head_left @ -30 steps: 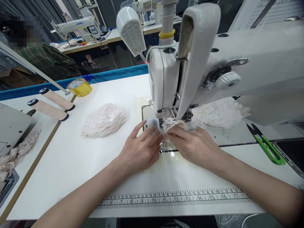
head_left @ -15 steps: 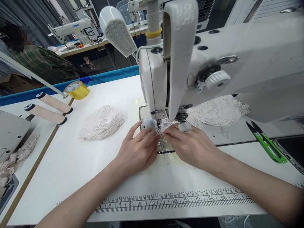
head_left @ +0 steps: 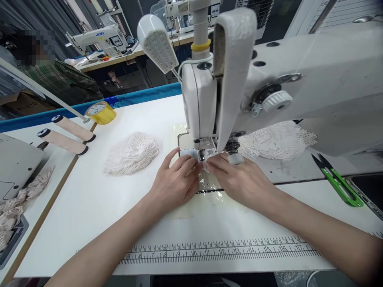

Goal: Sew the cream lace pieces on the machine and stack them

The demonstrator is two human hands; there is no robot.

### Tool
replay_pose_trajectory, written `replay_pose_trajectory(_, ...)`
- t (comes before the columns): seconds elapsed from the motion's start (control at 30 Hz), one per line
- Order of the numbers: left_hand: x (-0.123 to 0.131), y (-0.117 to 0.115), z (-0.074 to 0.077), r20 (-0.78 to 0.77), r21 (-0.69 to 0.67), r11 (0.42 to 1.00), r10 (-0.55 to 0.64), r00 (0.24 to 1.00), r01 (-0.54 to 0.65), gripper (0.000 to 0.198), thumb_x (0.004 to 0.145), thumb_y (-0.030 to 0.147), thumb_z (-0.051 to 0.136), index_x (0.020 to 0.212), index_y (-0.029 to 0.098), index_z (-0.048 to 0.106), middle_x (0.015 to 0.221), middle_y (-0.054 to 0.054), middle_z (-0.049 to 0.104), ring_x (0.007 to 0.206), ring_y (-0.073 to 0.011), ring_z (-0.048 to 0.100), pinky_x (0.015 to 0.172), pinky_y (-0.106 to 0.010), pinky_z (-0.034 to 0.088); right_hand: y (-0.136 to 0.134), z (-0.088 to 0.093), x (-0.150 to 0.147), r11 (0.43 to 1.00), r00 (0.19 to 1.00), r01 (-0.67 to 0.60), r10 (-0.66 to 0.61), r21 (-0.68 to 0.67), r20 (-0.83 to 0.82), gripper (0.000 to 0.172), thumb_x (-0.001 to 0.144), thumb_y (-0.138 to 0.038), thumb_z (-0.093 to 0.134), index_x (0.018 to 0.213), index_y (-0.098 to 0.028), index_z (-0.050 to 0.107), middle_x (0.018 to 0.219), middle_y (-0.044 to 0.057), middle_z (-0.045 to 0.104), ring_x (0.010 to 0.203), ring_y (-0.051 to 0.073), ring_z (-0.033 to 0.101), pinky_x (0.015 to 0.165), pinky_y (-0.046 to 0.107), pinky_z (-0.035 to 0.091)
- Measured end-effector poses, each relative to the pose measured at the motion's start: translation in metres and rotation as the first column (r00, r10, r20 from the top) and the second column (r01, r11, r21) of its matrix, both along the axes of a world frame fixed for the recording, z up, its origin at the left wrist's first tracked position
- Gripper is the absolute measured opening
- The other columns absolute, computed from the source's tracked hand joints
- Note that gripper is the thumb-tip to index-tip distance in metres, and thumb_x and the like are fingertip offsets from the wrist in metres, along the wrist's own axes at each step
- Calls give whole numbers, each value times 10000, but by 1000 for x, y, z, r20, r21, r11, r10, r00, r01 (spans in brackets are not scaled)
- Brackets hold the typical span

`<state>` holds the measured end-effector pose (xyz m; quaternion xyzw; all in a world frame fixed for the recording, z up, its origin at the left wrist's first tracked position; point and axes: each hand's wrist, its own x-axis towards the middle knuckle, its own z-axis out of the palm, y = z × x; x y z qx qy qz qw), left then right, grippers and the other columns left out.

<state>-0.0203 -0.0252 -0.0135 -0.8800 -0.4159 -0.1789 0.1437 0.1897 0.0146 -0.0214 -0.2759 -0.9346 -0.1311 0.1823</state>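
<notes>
Beneath the needle of the white sewing machine (head_left: pixel 200 105) lies a small piece of white lace (head_left: pixel 210 152), at the presser foot (head_left: pixel 202 154). My left hand (head_left: pixel 176 180) is just left of the foot, its thumb and bent fingertips pinching the near edge of the lace while the index finger reaches forward. On the right side, my right hand (head_left: pixel 243 179) has its fingers pressed together on the same lace, partly behind the machine's white knob. Both sets of fingertips almost meet in front of the foot. Much of the lace is hidden under them.
A lace stack (head_left: pixel 133 153) sits left; another lace pile (head_left: pixel 278 139) lies behind the right hand. Green thread snips (head_left: pixel 339 183) rest at right beside a dark phone-like device (head_left: pixel 368 191). Yellow tape (head_left: pixel 103 113) and thread cones (head_left: pixel 62 141) stand left. A person (head_left: pixel 66 81) sits beyond.
The whole view has shifted slightly, so things appear a little further right. Both hands keep nearly the same place at the presser foot, with the left fingers slightly more drawn together.
</notes>
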Motion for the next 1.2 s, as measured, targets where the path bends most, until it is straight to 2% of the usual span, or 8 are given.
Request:
replay_pose_trajectory(0.23,0,-1,0,-18,-20,1000,22,1000,-22,276,893,182,518,1134,187,654,1094,-67,693,1057,-227,628,1088,-522,385,1,0,1,1000,1000,-3,3,26,9,345,842,12,470,1077,-110,691,1013,87,720,776,192,585,668,315,404)
replay_pose_trajectory(0.6,-3,3,-2,-3,-12,999,49,999,-49,277,903,197,512,1146,172,643,1117,-66,693,1062,-231,625,1086,-525,377,2,0,1,1000,1000,-11,11,29,-4,410,794,38,445,1098,-96,685,1007,93,725,799,197,590,676,316,388)
replay_pose_trajectory(0.8,-4,4,-4,-7,4,997,74,997,-74,271,916,208,500,1143,173,645,1139,-61,685,1081,-226,610,1107,-515,347,2,1,1,998,992,-58,61,32,-109,351,819,24,451,940,-156,727,991,32,737,701,163,571,706,313,401)
replay_pose_trajectory(0.9,-4,3,-4,-8,0,996,84,996,-84,274,910,207,503,1140,182,651,1130,-63,683,1086,-230,606,1118,-513,337,2,1,1,997,989,-73,75,26,-126,348,828,26,451,923,-156,732,1000,15,738,674,156,571,717,317,418)
replay_pose_trajectory(1.2,-3,7,-5,-7,-29,988,150,989,-150,293,938,234,467,1168,179,640,1156,-68,675,1141,-243,582,1128,-516,316,4,0,0,998,994,-53,51,-26,-92,309,827,5,510,991,-154,718,1060,38,728,842,190,647,753,330,479)
